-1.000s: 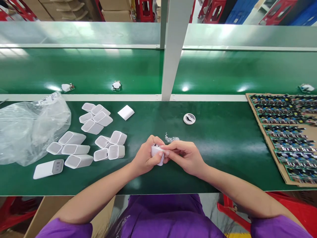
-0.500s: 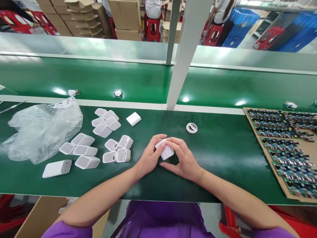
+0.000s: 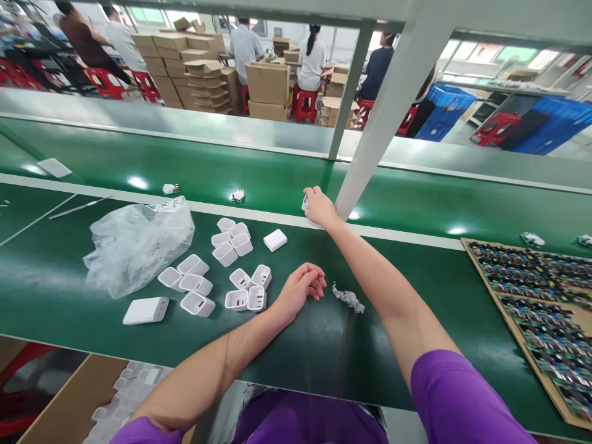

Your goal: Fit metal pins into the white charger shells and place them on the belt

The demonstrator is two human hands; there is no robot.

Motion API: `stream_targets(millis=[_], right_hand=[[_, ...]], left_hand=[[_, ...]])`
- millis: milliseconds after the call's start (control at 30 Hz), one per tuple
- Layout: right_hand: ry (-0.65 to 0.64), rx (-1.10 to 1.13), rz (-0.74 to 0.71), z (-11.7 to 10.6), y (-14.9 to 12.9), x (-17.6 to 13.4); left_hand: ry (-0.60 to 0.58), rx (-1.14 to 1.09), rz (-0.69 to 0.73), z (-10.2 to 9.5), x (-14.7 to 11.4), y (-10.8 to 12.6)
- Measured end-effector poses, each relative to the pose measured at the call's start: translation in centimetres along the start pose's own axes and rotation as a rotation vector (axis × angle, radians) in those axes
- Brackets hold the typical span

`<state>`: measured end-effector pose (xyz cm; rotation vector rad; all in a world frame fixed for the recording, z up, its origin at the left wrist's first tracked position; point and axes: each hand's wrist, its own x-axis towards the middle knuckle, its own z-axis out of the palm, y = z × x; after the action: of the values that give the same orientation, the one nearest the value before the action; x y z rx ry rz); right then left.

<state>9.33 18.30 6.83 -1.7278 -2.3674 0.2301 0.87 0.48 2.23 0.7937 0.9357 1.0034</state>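
Right hand stretched out over the pale metal rail, fingers closed round a small white plastic part. Part sits at the fingertips, left side of the hand, over the glossy green strip behind the rail. Mostly covered by the fingers; can't tell if it touches the strip.

Left hand over the dark green tabletop, fingers half curled and loose, nothing visible in the grasp. Just right of it: a ragged clump of tiny silvery-clear bits, between that hand and the right forearm.

Left of the left hand: four hollow white plastic housings bunched together, slots visible in their bottoms. Further left, four more; behind, a group of five. A single white rounded block lies apart, near that group. White brick with grey end near the front edge, crumpled clear plastic bag behind it. Far right: populated circuit boards in rows on brown cardboard.
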Motion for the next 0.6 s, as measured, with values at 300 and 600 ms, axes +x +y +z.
stream_targets(millis=[300, 600], right_hand=[[-0.06, 0.029, -0.407, 2.1, -1.0, 0.6], [-0.072, 0.294, -0.657, 4.0, -0.5, -5.2]], left_hand=[[-0.045, 0.039, 0.029, 0.3, -0.5, 0.3], [0.198, -0.035, 0.036, -0.4, 0.8, -0.1]])
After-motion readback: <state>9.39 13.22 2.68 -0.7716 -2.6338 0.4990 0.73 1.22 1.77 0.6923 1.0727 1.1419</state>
